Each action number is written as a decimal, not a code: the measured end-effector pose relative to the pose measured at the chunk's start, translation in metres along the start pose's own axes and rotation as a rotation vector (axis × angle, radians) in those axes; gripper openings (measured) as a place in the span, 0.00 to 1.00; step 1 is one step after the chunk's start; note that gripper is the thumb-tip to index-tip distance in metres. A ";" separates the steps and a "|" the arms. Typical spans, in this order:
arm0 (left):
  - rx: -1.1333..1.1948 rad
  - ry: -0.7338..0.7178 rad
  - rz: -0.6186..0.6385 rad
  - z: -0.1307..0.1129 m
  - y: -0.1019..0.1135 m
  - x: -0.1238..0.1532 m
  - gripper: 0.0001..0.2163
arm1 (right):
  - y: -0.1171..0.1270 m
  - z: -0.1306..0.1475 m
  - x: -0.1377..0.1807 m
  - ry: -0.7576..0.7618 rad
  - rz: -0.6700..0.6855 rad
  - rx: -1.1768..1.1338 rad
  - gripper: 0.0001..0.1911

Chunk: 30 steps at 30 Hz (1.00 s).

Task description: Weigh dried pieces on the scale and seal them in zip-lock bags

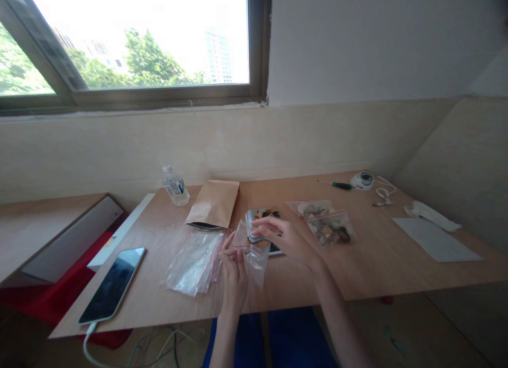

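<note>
Head view: I find a clear zip bag [254, 259] just right of the brown envelope [214, 203], left hand [234, 270] pinching its edge, right hand [286, 240] pinching its mouth. Judged light, limp, slippery; hold the zip strip.

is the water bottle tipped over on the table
No, the water bottle stands upright on the table, cap on top, just left of the brown paper envelope.

On my feed now: left hand [233, 273] and right hand [289, 241], both bare, on slim forearms uncovered down to the frame's edge. Bright blue trousers [289, 336] cover both legs underneath.
</note>
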<state>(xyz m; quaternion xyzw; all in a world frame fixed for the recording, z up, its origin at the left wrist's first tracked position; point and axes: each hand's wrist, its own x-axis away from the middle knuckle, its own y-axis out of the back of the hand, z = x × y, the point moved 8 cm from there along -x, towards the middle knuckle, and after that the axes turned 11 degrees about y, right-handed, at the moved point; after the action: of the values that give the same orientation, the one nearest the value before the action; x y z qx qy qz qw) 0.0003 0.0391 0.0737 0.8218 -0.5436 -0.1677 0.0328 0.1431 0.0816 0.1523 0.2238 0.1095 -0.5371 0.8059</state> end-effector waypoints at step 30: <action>0.018 0.116 -0.083 0.000 0.013 0.003 0.14 | 0.049 -0.103 -0.009 -0.014 -0.008 0.827 0.08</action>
<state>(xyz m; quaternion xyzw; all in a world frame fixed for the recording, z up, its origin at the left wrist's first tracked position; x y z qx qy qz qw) -0.0102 0.0316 0.0757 0.8522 -0.5077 -0.1160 0.0498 0.1907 0.1539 0.0773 0.5246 -0.1199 -0.5403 0.6469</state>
